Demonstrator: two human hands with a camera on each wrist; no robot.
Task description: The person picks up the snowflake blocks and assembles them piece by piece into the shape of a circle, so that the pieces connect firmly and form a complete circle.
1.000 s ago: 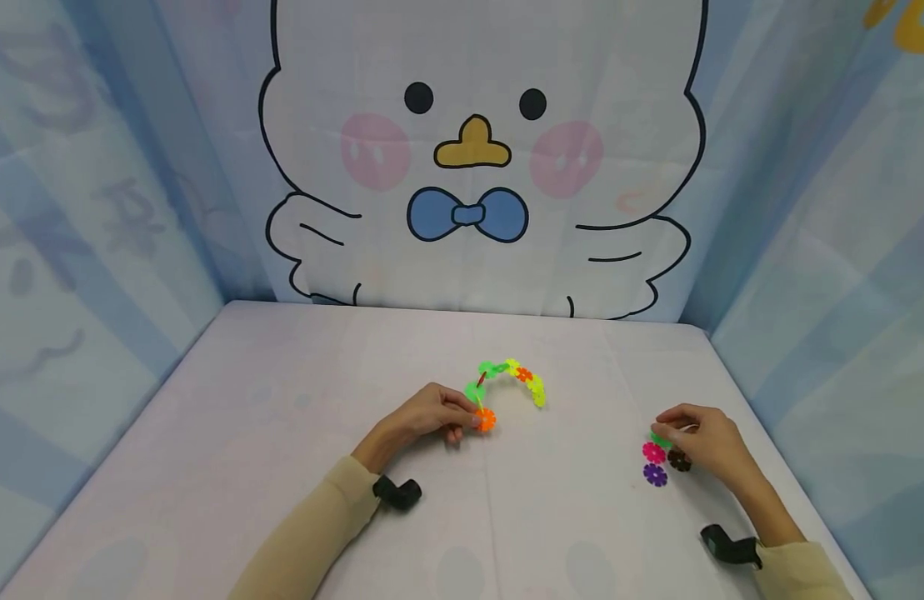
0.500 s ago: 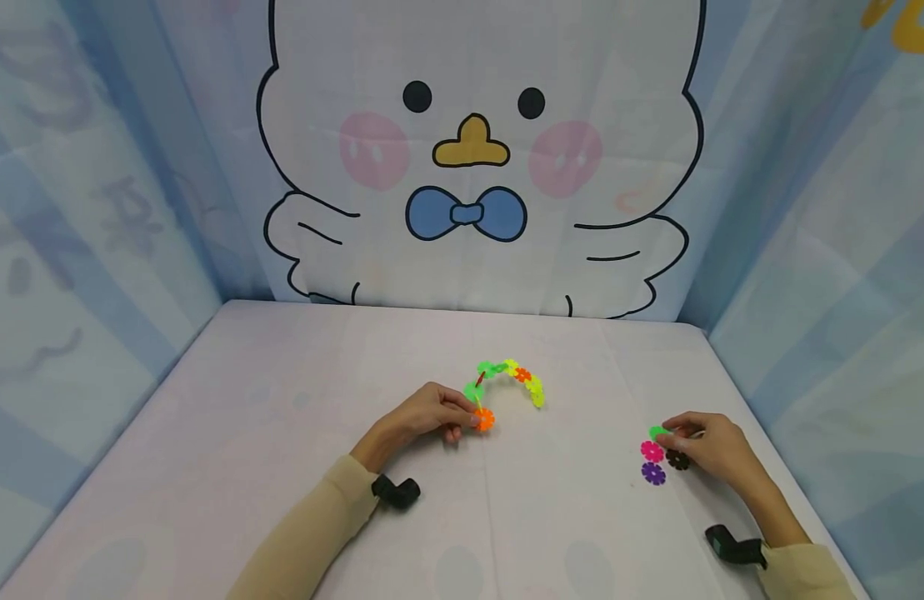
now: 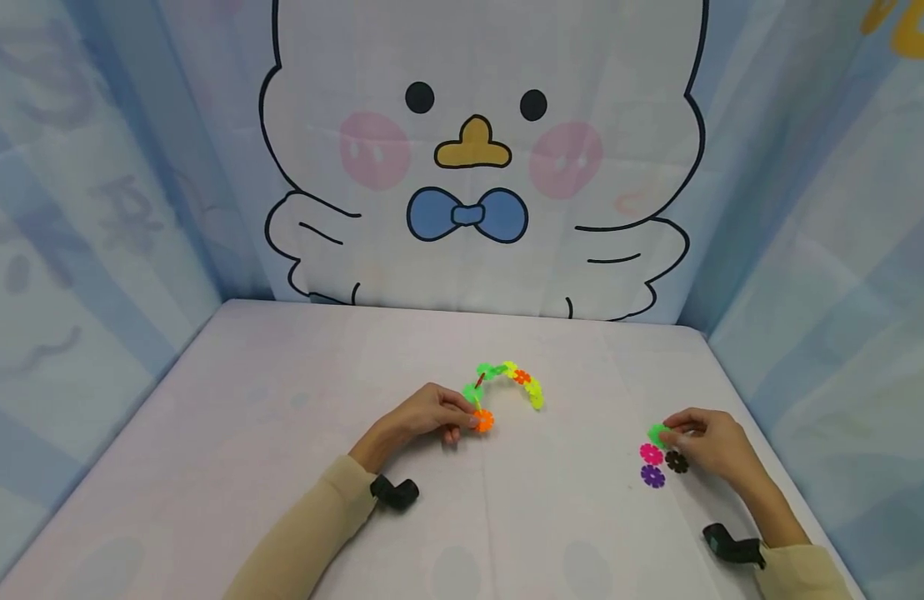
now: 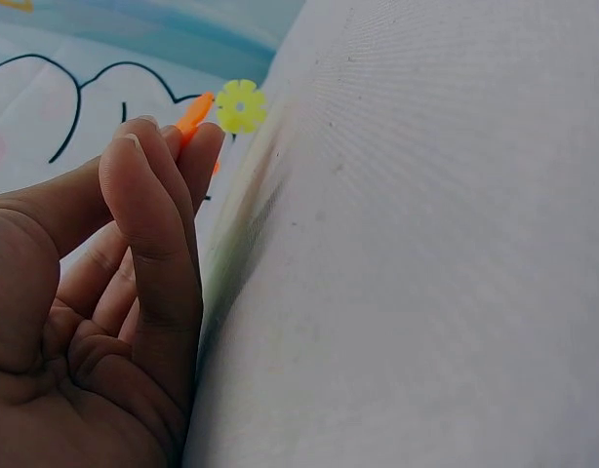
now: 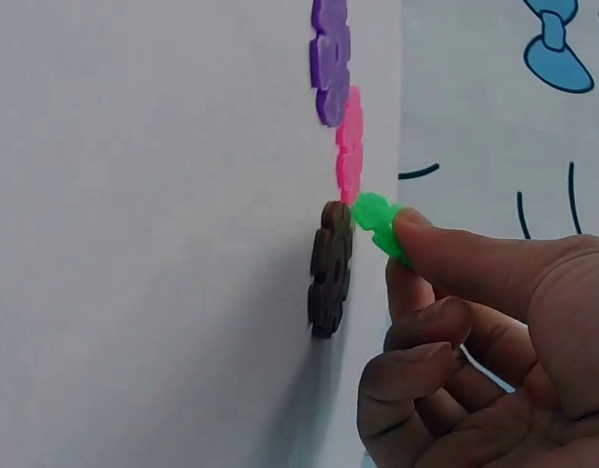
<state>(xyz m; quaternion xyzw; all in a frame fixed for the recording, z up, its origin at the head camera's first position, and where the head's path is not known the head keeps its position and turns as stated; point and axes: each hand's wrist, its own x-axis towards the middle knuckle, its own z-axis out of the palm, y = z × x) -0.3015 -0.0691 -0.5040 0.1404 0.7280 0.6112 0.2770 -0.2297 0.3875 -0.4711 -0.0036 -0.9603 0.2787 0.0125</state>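
Observation:
A curved chain of flower-shaped snap discs, mostly green and yellow with some orange and red (image 3: 521,377), arches across the table in the head view. My left hand (image 3: 435,410) pinches the orange flower disc (image 3: 484,421) at the near end of that chain; in the left wrist view the orange disc (image 4: 196,115) shows edge-on past the fingertips. On the right, my right hand (image 3: 707,437) pinches a green flower disc (image 3: 657,434) between thumb and finger. That green disc (image 5: 376,216) is tilted up in the right wrist view, close to the pink and dark brown discs.
Loose flower discs lie below the right fingers: pink (image 3: 651,454), dark brown (image 3: 676,462) and purple (image 3: 652,476). A white cloth covers the table (image 3: 566,517). A printed cartoon curtain (image 3: 469,267) stands along its back edge, with blue curtains at both sides.
The right hand has shifted slightly to the right, and more of the green disc shows beyond its fingertips. My left hand and the chain have stayed nearly still.

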